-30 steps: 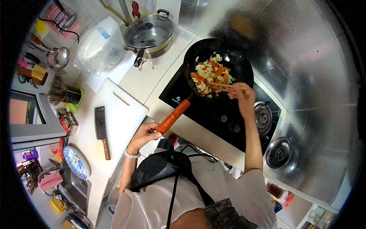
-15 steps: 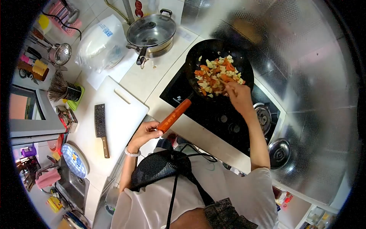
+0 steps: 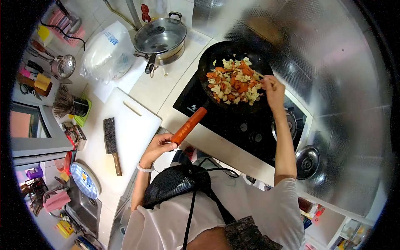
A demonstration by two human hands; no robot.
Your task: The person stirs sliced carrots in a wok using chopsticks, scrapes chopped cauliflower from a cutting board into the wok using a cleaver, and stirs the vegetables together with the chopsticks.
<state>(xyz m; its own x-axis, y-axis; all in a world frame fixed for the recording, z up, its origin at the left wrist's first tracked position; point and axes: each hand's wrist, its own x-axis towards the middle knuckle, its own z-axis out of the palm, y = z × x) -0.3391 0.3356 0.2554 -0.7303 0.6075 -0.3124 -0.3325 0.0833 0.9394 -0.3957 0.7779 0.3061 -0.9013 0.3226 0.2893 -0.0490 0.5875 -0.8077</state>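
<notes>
My left hand (image 3: pixel 159 148) is closed round the end of the red wooden handle (image 3: pixel 188 126) of a black wok (image 3: pixel 261 62). The wok sits on the black glass stove (image 3: pixel 225 125). Inside it lie orange and pale yellow-white food pieces (image 3: pixel 235 81), spread across the middle. At the wok's right side, my right hand (image 3: pixel 273 86) pinches wooden chopsticks (image 3: pixel 257 75), whose tips reach into the food's right edge.
Left of the stove, a cleaver (image 3: pixel 110 141) lies on a white cutting board (image 3: pixel 139 125). Behind stand a glass-lidded pot (image 3: pixel 160 37) and a plastic-wrapped item (image 3: pixel 108 54). A blue-patterned plate (image 3: pixel 84 180) is near the sink (image 3: pixel 79 208). A second burner (image 3: pixel 287 125) is at the right.
My right hand has moved back and to the right from the middle of the wok. The food has been shifted about and spread. My left hand keeps its hold on the handle.
</notes>
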